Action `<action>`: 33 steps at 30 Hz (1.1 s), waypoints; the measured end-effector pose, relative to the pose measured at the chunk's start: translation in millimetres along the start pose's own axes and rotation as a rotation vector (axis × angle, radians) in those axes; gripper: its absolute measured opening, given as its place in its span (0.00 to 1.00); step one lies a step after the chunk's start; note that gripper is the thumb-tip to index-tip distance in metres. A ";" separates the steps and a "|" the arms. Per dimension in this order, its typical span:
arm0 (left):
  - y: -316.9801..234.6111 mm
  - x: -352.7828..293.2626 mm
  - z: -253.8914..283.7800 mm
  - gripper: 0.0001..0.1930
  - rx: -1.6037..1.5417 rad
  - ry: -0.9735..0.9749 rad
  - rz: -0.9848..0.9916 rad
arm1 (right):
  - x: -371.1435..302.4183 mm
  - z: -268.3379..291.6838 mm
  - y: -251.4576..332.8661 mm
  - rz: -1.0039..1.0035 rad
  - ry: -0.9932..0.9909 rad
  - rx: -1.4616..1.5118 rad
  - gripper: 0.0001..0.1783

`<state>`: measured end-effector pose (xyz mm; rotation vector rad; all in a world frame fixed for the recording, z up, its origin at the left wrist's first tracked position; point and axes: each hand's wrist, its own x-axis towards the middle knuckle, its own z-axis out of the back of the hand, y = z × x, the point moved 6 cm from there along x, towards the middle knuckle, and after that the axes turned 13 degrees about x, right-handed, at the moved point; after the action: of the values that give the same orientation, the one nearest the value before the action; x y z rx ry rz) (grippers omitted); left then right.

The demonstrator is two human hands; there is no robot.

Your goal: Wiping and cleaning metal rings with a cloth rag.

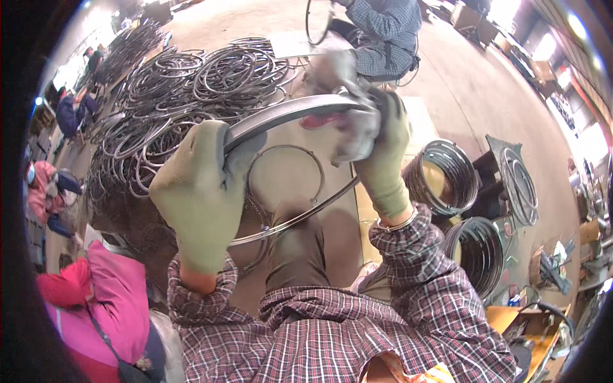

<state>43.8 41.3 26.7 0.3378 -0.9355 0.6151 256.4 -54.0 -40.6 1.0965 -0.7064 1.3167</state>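
I hold a grey metal hoop (287, 110) up in front of me, tilted, its lower edge above my knee. My left hand (203, 191), in a yellow-green glove with grey fingers, is closed round its left side. On the far right part of the hoop, my right hand (387, 150), gloved the same way, is closed on a grey rag (359, 134) pressed against the metal. The rag and right fingers are smeared by motion. Past the held hoop, another thin hoop (285, 146) lies flat.
A large tangled pile of hoops (185, 96) spreads on the left. Two neat hoop stacks (469, 173) stand at my right. Ahead, a co-worker in blue checks (386, 32) holds a hoop. A person in pink (118, 300) is close at my lower left. A yellow box (546, 348) stands lower right.
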 end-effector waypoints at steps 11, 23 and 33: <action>8.0 -9.8 -6.6 0.12 -0.112 -0.028 0.119 | -15.4 12.8 -21.0 -0.361 -0.074 0.480 0.17; 7.1 -0.8 -7.5 0.12 -0.086 -0.073 0.060 | -174.4 -35.1 -86.7 -0.289 -0.317 0.569 0.10; 52.9 -44.5 -6.1 0.08 -0.665 -0.059 0.583 | -57.0 55.8 -63.8 -0.311 -0.337 0.741 0.13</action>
<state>-5.0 70.5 -13.2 -0.5330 -1.2449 0.7785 318.3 -121.5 -85.8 1.9710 -0.2491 1.1500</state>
